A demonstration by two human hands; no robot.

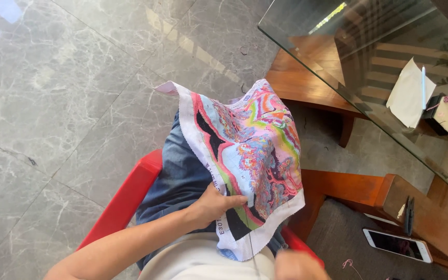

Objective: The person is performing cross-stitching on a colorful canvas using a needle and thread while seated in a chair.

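Observation:
A colourful cross-stitch canvas (250, 150) with a white border lies over my lap, on blue jeans. My left hand (214, 205) grips its near left edge, thumb on top of the fabric. My right hand (297, 265) is at the bottom edge of the view, blurred, fingers closed, just below the canvas corner. A thin dark thread (252, 248) runs down from the canvas toward it. Whether a needle is in the fingers is hidden.
I sit on a red plastic chair (128, 197) over a grey marble floor. A glass-topped wooden table (348, 67) stands at the right with white paper (408, 93) and a small box on it. A white phone (397, 245) rests on a cushioned wooden seat.

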